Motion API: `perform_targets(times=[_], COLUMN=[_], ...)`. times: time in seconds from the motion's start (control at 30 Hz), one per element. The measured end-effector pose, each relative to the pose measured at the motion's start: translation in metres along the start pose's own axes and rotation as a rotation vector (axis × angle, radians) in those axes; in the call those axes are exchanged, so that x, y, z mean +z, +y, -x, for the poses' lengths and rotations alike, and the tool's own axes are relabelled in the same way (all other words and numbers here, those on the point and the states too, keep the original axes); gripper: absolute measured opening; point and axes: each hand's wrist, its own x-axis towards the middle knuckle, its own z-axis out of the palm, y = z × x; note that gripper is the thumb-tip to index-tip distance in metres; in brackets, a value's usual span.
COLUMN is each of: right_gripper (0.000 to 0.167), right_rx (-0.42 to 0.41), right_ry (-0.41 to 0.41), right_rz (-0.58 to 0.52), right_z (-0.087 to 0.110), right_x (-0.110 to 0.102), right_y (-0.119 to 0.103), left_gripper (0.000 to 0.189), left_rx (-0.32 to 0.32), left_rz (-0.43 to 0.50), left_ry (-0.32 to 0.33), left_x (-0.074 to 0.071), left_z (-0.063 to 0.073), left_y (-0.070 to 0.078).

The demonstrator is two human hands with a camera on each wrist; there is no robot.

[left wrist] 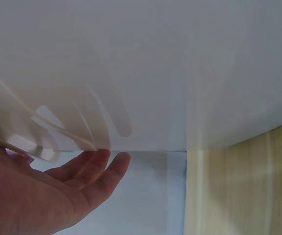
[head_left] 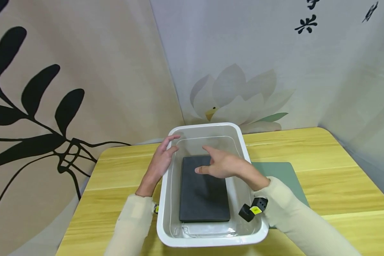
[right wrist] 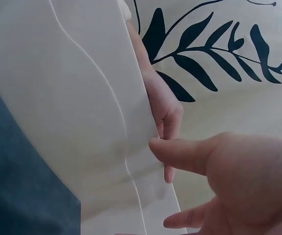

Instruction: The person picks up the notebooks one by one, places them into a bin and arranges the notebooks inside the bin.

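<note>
A white plastic tub [head_left: 164,209] with a rounded rim stands on the table. Inside it lies a flat, dark rectangular notebook [head_left: 204,199]. My left hand [head_left: 160,160] is at the tub's left rim, thumb and index finger spread and reaching over the edge. In the left wrist view, the fingers of that hand [left wrist: 82,186] are loosely extended right at the tub's outer wall. Above the notebook's far end hovers my right hand [head_left: 222,163], thumb and index finger apart, holding nothing. In the right wrist view its thumb overlaps the tub's rim [right wrist: 153,171].
A flat green sheet [head_left: 284,177] lies to the right of the tub, partly hidden by it and my right arm. The yellow wooden table [head_left: 339,177] meets printed cloth hangings [head_left: 121,71] at the back and sides.
</note>
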Motion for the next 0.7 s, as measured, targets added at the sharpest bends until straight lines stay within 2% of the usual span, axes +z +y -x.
perform_targets(times=[0.3, 0.5, 0.7], right_gripper=[0.087, 0.084, 0.075], right_rx=[-0.005, -0.024, -0.116], right_ry=[0.010, 0.049, 0.086], right_rz=[-0.008, -0.025, -0.113], right_z=[0.004, 0.012, 0.028], right_x=[-0.001, -0.002, -0.010], right_y=[-0.003, -0.007, -0.006], left_gripper=[0.040, 0.040, 0.040], left_rx=[-0.001, -0.007, 0.003], left_rz=[-0.004, -0.005, -0.003], left_ry=[0.001, 0.002, 0.008], left_x=[0.000, 0.001, 0.001], left_z=[0.002, 0.001, 0.001], left_y=[0.001, 0.001, 0.003])
